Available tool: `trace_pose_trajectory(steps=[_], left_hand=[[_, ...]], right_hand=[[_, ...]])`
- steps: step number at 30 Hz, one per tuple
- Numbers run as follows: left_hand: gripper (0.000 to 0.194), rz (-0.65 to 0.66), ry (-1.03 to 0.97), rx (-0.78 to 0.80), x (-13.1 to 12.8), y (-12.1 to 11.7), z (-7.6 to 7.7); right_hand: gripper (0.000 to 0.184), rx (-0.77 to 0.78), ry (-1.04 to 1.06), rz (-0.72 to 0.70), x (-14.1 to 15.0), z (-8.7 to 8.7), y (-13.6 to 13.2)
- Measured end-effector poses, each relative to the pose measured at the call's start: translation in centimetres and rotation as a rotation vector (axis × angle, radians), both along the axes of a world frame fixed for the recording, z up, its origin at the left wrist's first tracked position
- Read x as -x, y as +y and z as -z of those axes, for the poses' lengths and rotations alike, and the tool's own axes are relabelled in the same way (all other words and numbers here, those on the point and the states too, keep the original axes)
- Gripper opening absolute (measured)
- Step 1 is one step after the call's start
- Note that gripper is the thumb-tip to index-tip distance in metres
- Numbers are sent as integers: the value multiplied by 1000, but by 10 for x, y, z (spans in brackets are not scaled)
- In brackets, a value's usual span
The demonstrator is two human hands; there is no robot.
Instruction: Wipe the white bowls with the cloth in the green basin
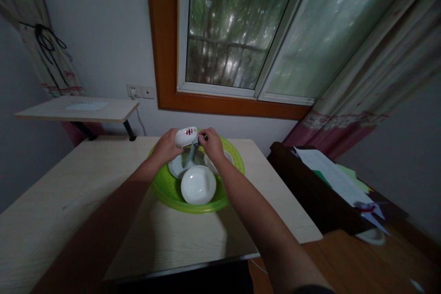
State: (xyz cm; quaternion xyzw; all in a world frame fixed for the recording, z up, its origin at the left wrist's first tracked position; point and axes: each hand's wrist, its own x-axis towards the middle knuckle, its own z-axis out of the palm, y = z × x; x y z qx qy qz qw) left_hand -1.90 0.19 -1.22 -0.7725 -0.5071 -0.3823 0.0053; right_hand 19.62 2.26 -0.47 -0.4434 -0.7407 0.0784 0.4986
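Over the far part of a green plastic basin, my left hand is closed around a small white bowl with a red and black print on its outside. The bowl is tipped on its side. My right hand pinches a grey cloth at the bowl's right edge, and the cloth hangs down below it. Inside the basin, a white bowl lies nearest me. Behind it are a white dish on the left and another white bowl, partly hidden by my right forearm.
The basin stands on a pale wooden table. A small raised shelf is at the back left, near a wall socket. A window is behind. To the right, papers lie on a dark brown piece of furniture.
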Motion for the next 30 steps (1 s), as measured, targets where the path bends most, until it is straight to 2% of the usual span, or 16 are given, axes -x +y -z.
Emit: trace_pose_trajectory(steps=[10,19,30], left_hand=[[54,-15,-45,58,0,-3,-4],[55,-30,-22,38,0,-1,-2],[53,16,6,18,-1,-3,-3]], right_hand=[[8,-89,-84,-173,13,-8,-16],[9,-45,-54,-43,1,-6,-6],[12,-105,-37,-162,12,-7,-13]])
